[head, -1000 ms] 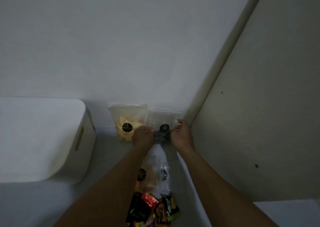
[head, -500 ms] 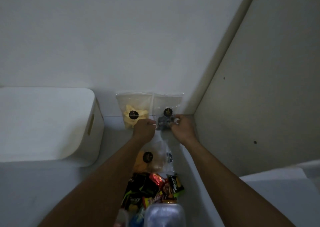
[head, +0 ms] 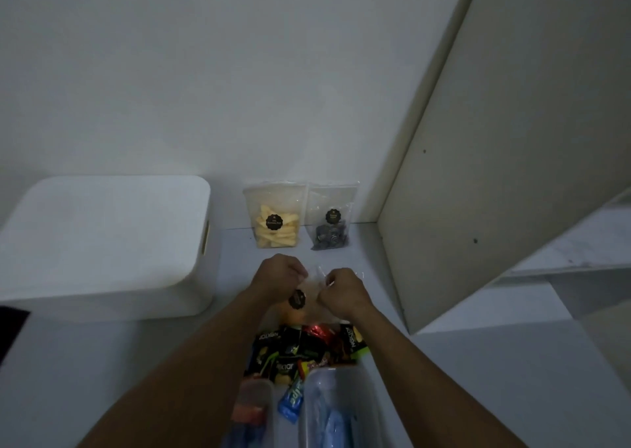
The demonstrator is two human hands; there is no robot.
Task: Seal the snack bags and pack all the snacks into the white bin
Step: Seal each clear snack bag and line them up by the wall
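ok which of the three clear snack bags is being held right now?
The bag with orange snacks, nearest the camera: the left hand and right hand pinch its top. The yellow-snack bag and the dark-snack bag stand farther back, untouched.

Left, white bin (head: pixel 102 243); yellow-chip bag (head: pixel 275 224), dark-snack bag (head: pixel 330 222) upright against wall (head: pixel 239 89); third bag (head: pixel 309 302) nearer, held.

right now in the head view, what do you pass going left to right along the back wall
white bin → yellow snack bag → dark snack bag → beige panel
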